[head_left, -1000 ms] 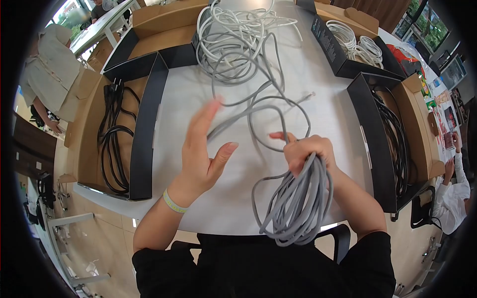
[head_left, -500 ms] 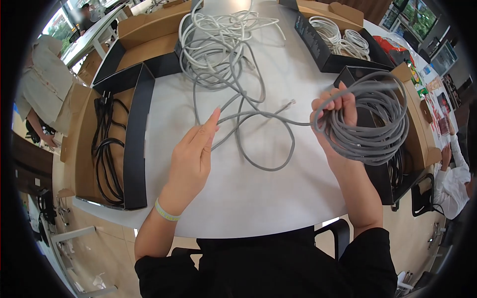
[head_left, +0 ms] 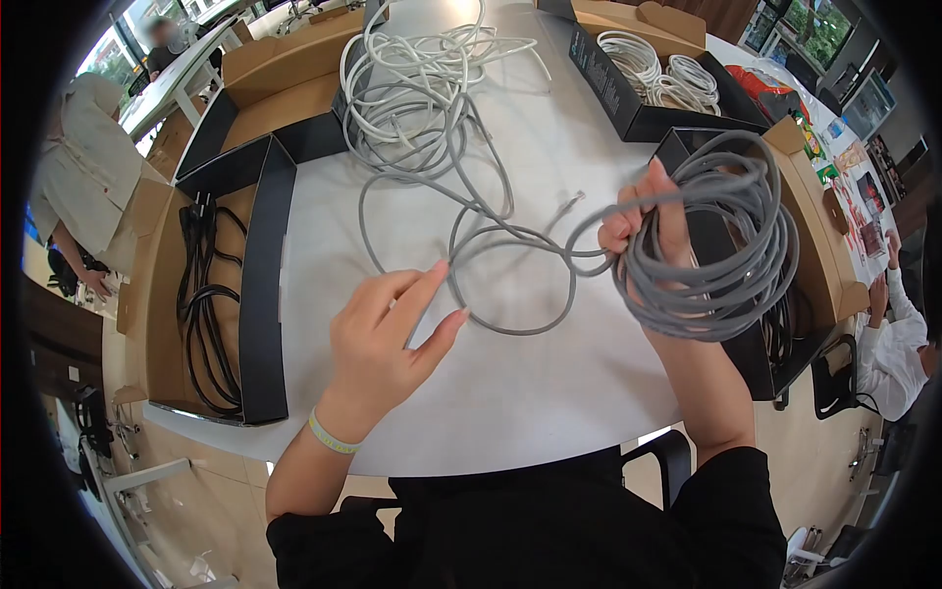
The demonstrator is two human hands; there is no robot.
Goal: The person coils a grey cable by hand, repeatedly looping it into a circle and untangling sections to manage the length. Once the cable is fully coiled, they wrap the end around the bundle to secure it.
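Observation:
My right hand (head_left: 643, 221) is closed around a thick coil of grey network cable (head_left: 721, 309), which hangs in many loops right of the wrist. From this coil a loose grey length runs left over the white table and into a tangle of white and grey cable (head_left: 412, 108). Nearer the table's left, my left hand (head_left: 388, 329) has its thumb and fingers apart, with a strand of the grey cable passing beside the fingertips. A clear plug (head_left: 572, 201) ends one grey strand between the hands.
At left, a black box (head_left: 265, 294) holds black power cords (head_left: 208, 304); another open box (head_left: 285, 88) stands behind it. Coiled white cables (head_left: 653, 74) lie in a back-right box (head_left: 613, 93). Below the grey coil is a box (head_left: 824, 245) with dark cables. People are at both sides.
My left hand has opened and lowered, letting go of the grey strand. The coil in my right hand has shifted slightly left and down, and the loose cable has slid.

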